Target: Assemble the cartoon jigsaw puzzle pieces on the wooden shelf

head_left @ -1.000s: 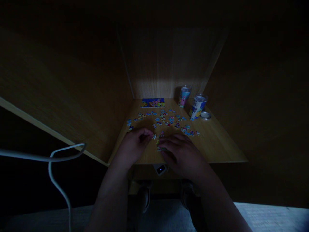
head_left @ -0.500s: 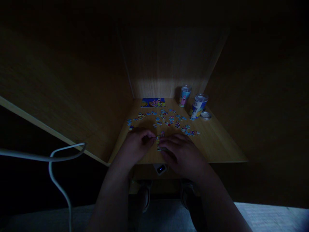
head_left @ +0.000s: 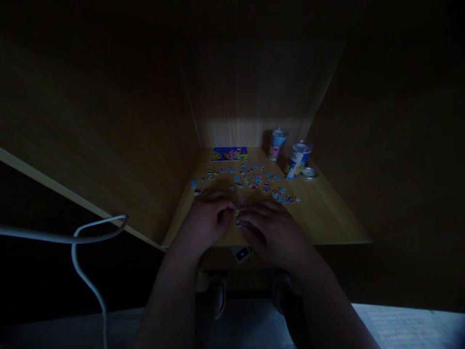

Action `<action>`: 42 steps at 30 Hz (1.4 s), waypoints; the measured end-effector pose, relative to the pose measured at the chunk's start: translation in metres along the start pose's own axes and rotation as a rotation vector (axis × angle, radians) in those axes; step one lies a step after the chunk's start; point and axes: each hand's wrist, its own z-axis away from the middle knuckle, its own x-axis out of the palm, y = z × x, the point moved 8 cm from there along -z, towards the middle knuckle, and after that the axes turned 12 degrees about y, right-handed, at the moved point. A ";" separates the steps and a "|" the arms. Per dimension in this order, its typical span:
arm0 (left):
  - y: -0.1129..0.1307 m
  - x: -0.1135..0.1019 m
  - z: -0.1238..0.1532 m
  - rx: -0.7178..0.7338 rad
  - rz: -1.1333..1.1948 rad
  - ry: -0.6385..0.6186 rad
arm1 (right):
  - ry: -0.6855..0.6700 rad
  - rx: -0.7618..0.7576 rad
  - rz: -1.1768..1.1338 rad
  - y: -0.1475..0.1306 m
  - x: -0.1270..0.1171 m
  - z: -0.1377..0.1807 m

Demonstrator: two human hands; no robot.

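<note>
Puzzle pieces (head_left: pixel 238 223) lie on a wooden bench (head_left: pixel 337 230) between two bare hands, near the front edge. The left hand (head_left: pixel 207 219) brings its fingers narrowly together at the pieces' left side; whether they pinch one cannot be told. The right hand (head_left: pixel 271 225) covers the other side, its grip hidden. The pieces look light, thin and stiff, with bendable tabs, best taken by the edges. The visible strip runs front to back; its full long axis is hidden.

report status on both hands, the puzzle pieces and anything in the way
Left hand at puzzle pieces, grip unclear. Right hand partly covering them. Loose pieces scattered beyond both hands. Two canisters off to the right, apart from hands.
</note>
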 end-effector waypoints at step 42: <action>0.016 0.004 0.000 0.095 -0.088 -0.017 | -0.007 0.006 0.001 0.001 0.001 0.000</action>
